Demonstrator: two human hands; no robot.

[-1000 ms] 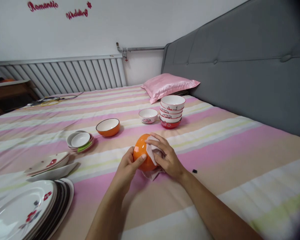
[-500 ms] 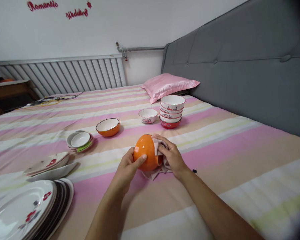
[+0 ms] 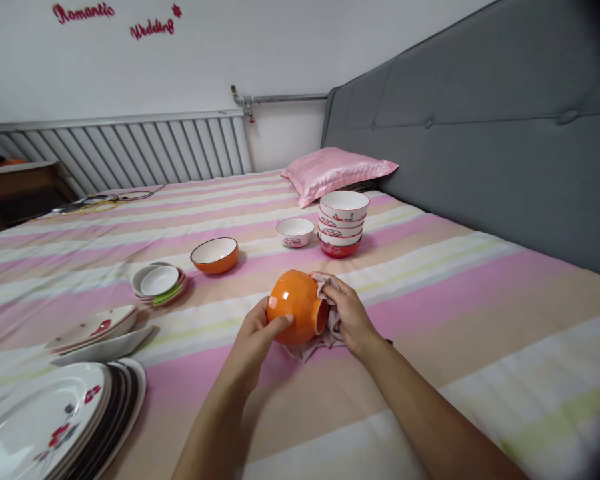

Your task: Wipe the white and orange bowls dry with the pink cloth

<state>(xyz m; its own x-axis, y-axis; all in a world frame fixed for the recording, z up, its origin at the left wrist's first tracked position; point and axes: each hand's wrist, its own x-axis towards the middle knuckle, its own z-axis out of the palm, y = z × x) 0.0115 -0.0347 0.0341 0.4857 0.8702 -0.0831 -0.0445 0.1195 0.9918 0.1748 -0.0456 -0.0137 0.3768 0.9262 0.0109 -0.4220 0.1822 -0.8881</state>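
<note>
An orange bowl is tipped on its side above the bed, its foot ring facing right. My left hand grips it from the left, thumb on the outer wall and the other fingers hidden behind it. In my closed right hand is a pale pinkish cloth, pressed against the bowl's right side near the foot. Part of the cloth hangs down below the bowl. Beyond my hands stands another orange bowl with a white inside, upright on the bedspread.
A stack of patterned bowls stands beyond my right hand, beside a single white bowl. At left are small nested dishes, oval dishes and a plate stack. A pink pillow lies against the grey headboard.
The cloth and my right hand have shifted slightly right on the bowl. The bowl has turned a little, so more of its foot ring shows.
</note>
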